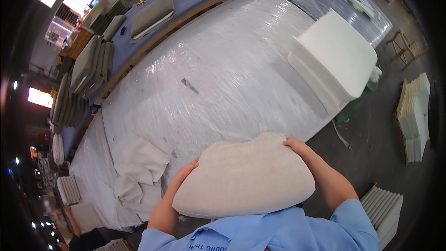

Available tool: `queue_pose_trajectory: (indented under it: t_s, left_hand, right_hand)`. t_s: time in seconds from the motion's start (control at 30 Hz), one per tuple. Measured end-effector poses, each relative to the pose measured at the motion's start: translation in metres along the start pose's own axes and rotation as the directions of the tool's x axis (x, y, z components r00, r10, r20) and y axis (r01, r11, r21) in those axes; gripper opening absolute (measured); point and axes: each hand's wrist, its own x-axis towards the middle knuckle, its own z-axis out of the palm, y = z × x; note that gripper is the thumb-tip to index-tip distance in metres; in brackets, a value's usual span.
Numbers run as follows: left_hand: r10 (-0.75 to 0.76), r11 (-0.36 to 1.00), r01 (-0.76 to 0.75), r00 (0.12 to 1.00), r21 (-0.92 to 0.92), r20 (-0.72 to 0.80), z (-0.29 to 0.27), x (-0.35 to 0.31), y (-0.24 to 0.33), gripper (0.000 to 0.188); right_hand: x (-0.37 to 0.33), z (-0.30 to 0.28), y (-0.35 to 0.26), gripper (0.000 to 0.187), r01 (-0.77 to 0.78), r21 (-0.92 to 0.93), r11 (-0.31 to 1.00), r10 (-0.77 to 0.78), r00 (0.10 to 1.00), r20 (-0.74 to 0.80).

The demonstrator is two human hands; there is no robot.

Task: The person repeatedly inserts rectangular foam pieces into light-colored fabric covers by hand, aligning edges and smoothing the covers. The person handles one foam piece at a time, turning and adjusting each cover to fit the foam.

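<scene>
A beige fabric-covered cushion (246, 176) is held up against my chest, its curved side toward me and its notched edge facing the table. My left hand (186, 169) grips its left side, with most of the fingers hidden. At the far right corner, my right hand (295, 144) is closed on the edge, thumb and fingertips partly showing. To the left of the cushion, a crumpled beige cloth cover (139, 167) lies on the plastic-wrapped table (209, 74).
White foam pieces (334, 56) sit stacked on the table's right part. Beyond runs a blue table (125, 46) with grey cushions (151, 16). A stool frame (406, 49) and cushion stacks (413, 118) stand at right. Other people are at the far edge and lower left.
</scene>
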Motion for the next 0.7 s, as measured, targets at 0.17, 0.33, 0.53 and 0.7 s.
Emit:
queue_pose_trajectory:
  t_s: [0.17,0.33,0.53,0.7]
  left_hand:
    - [-0.070,0.986,0.064,0.997,-0.155,-0.038,0.016,0.032,-0.030,0.071]
    - [-0.081,0.953,0.045,0.991,-0.300,-0.109,0.027,0.008,-0.038,0.067]
    - [-0.031,0.921,-0.041,0.983,-0.387,-0.179,0.036,0.001,-0.041,0.057]
    - [0.093,0.986,-0.064,0.977,0.155,-0.191,0.001,0.007,-0.079,0.074]
  right_hand:
    - [0.047,-0.030,-0.043,0.052,0.023,-0.843,0.538,0.108,0.990,0.096]
    - [0.086,0.033,-0.082,0.050,0.303,-0.950,0.079,-0.058,0.953,0.299]
    - [0.133,0.109,-0.080,0.046,0.385,-0.907,-0.169,0.016,0.921,0.388]
    - [0.118,0.122,-0.060,0.027,0.534,-0.834,-0.136,-0.208,0.808,0.551]
